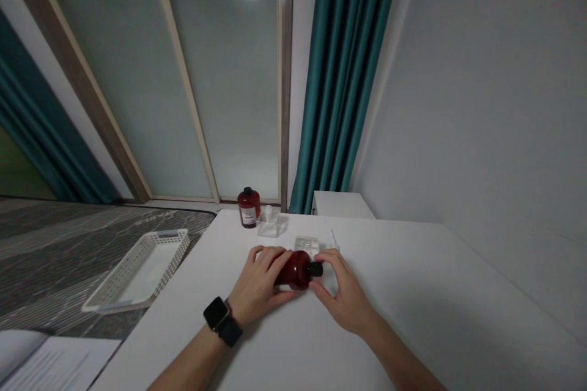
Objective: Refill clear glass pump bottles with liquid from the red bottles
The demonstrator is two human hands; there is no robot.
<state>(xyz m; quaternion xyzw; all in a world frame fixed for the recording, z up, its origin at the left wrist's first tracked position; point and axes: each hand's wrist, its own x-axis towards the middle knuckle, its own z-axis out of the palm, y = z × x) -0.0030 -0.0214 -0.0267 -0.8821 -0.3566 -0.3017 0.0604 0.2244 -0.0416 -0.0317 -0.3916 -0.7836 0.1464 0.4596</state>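
A dark red bottle [300,270] lies on its side above the white table [293,342], its black cap [315,269] pointing right. My left hand [263,278] is wrapped over the bottle's body from the left and hides its base. At the cap end, the thumb and forefinger of my right hand [342,293] curve around the neck, with the tips at the bottle's shoulder. Just behind the bottle is a clear plastic box [307,245]. A thin white item [334,239] lies near my right fingers, too small to make out.
Another red bottle [248,208] with a white label stands upright at the table's back left, beside a clear, bottle-like container [269,223]. Left of the table are a white perforated basket [158,269] and an open book [59,363]. A white cabinet [343,204] stands behind.
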